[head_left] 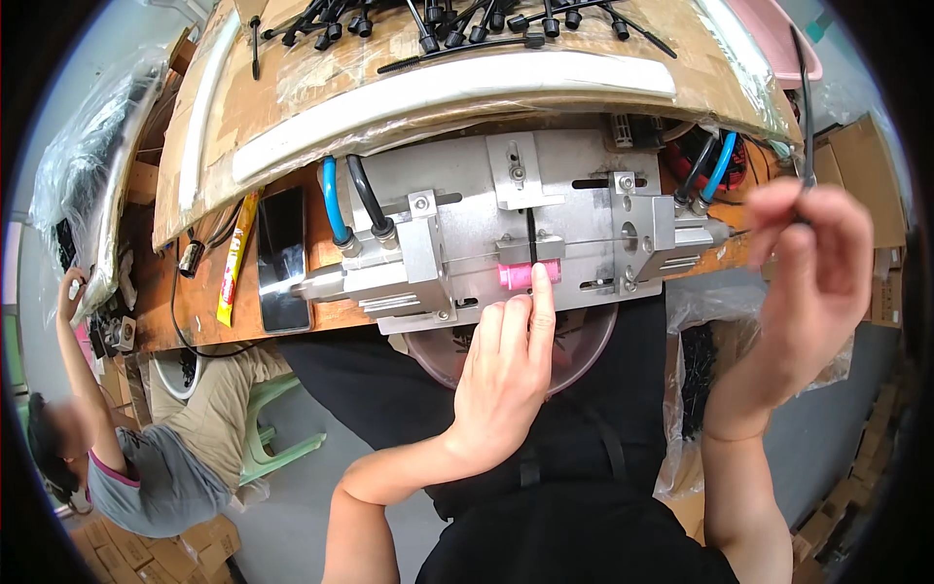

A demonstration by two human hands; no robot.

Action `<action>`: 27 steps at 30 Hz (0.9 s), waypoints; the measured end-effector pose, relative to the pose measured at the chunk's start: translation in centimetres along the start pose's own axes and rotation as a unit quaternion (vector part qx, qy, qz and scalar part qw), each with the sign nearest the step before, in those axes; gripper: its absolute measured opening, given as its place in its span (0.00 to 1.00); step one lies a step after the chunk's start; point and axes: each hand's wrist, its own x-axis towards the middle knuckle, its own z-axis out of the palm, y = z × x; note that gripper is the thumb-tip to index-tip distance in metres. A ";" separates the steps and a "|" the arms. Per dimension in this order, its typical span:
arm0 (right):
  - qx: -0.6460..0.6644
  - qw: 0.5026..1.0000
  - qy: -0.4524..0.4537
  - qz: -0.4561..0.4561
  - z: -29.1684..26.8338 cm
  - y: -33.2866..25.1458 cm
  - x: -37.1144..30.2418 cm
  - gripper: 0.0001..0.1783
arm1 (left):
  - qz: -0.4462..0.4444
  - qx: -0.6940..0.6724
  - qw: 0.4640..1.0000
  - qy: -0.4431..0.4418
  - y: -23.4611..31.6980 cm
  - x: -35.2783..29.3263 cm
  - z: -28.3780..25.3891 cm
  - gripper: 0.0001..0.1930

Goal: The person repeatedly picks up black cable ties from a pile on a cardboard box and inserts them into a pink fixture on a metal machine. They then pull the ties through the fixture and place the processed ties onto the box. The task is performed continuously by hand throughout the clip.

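Observation:
My left hand [506, 380] reaches over the metal fixture [574, 219], index finger stretched out and its other fingers bent. That fingertip presses on a thin black rod [532, 234] where it crosses a pink block [516, 277] in the middle of the fixture. The rod's lower end is hidden under the finger. Off to the right, my right hand [817, 273] is raised, thumb and fingers pinching a black mascara wand [808, 107] that points upward. Air cylinders with blue and black hoses flank the fixture, the left cylinder [399, 263] and the right one [671, 243].
Several black mascara wands [428, 34] lie on the cardboard-covered shelf [263, 107] behind the fixture. A phone [284, 258] and a yellow packet [236, 258] lie left on the table. Below the fixture sits a bowl [584, 355]. Another person [165, 477] sits at far left.

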 end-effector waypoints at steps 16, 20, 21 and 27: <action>-0.142 0.963 -0.229 -0.027 8.7 2.6 -10.4 0.36 | 0.139 0.014 0.978 0.158 -4.4 16.6 -7.3 0.12; -0.137 0.963 -0.230 -0.005 8.5 2.5 -10.4 0.36 | 0.059 -0.071 0.989 0.117 -4.4 15.9 -9.0 0.11; -0.138 0.961 -0.239 0.002 8.2 2.4 -10.1 0.36 | 0.122 -0.084 0.974 0.174 -4.8 14.5 -9.5 0.12; -0.150 0.962 -0.223 0.045 5.8 0.7 -7.3 0.31 | 0.037 -0.103 0.988 0.108 -1.3 1.7 -7.9 0.30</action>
